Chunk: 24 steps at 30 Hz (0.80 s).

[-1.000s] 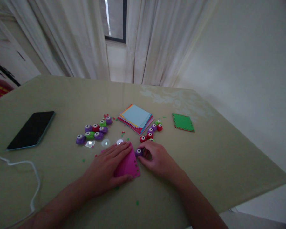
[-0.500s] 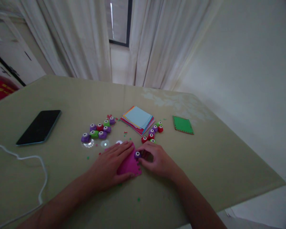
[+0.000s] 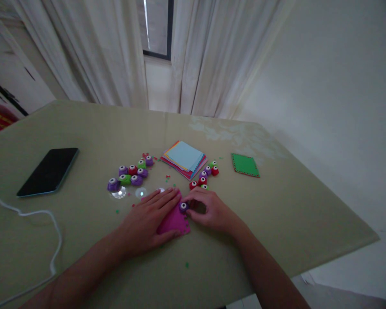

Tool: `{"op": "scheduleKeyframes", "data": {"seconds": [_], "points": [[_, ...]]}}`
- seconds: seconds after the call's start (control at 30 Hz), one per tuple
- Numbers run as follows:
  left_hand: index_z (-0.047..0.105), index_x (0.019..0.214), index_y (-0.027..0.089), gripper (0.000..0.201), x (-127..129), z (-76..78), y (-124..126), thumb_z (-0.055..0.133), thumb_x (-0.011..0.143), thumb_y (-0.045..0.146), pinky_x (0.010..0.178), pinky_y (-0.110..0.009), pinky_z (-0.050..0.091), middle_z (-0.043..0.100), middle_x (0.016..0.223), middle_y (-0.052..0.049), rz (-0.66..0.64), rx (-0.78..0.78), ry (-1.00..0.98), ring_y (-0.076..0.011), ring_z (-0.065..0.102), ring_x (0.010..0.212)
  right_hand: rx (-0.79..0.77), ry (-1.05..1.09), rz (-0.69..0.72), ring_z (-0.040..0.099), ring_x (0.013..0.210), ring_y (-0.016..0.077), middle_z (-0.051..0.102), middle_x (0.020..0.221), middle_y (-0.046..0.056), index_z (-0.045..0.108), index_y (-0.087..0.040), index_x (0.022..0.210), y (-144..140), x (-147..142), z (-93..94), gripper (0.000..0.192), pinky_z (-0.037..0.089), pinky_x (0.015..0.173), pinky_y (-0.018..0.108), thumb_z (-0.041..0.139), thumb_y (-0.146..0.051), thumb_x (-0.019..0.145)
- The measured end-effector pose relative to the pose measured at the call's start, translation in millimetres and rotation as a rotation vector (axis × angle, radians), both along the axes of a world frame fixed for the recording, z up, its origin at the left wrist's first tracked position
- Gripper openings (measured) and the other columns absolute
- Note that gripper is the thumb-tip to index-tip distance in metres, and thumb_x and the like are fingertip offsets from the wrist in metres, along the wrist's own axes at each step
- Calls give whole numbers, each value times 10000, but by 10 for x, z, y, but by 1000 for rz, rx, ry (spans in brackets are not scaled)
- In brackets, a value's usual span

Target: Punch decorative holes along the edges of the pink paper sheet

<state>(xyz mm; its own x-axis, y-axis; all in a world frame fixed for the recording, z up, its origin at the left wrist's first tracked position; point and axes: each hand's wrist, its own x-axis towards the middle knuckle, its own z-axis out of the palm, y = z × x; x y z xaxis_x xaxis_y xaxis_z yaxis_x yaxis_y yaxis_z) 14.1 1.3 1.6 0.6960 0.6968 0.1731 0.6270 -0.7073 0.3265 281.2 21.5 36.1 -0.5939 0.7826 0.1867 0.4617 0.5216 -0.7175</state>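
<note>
My left hand (image 3: 152, 216) lies flat with spread fingers on a magenta sheet of paper (image 3: 173, 221), pressing it to the table. Small notches run along the sheet's right edge. At that edge my right hand (image 3: 209, 210) pinches a small purple craft punch (image 3: 183, 207) between thumb and fingers; a star shows on its round white top. Several purple, green and red punches (image 3: 137, 180) stand in a group beyond my left hand. More punches (image 3: 203, 180) stand just beyond my right hand.
A stack of coloured paper (image 3: 184, 156) lies farther back. To its right is a green notched square (image 3: 245, 165). At left lie a black tablet (image 3: 49, 171) and a white cable (image 3: 56, 240). Clear round discs (image 3: 141, 193) and tiny paper cut-outs (image 3: 167, 176) dot the table (image 3: 292, 223).
The view has shifted slightly. Both hands keep nearly the same place on the magenta sheet, and the purple craft punch remains in my right hand at its edge.
</note>
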Motion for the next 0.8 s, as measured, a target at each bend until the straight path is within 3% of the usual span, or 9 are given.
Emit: {"op": "scheduleKeyframes", "data": {"seconds": [0.37,0.57,0.67,0.8], "points": [[300,1720,246,874,-9,-10,0,516,1031,739,1304,-506,305,350,1749,-86,-8,42,26,-315,410,1584,-19,20,29,686,951,205,746,1061,65,777,-212,1147,15,13,-8,242,560,883,329,765,-151,913],[289,1711,235,860,4,48,-7,583,1032,674,1275,-525,344,409,1728,-114,-23,124,-36,-323,468,1544,-41,54,-6,684,898,190,733,1097,74,719,-195,1247,1,32,-41,362,571,836,320,754,-162,887],[392,1652,232,724,15,148,-25,620,1045,554,1217,-516,412,519,1659,-117,-16,184,-116,-323,557,1450,-76,100,-36,667,789,152,725,1100,76,685,-184,1286,-14,47,-28,368,568,749,283,712,-179,919],[542,1526,255,487,22,229,-44,611,1064,396,1128,-471,480,646,1524,-97,-11,220,-184,-294,642,1304,-52,77,-28,679,821,164,741,1078,76,697,-177,1235,-28,46,22,307,568,776,290,732,-202,931]]}}
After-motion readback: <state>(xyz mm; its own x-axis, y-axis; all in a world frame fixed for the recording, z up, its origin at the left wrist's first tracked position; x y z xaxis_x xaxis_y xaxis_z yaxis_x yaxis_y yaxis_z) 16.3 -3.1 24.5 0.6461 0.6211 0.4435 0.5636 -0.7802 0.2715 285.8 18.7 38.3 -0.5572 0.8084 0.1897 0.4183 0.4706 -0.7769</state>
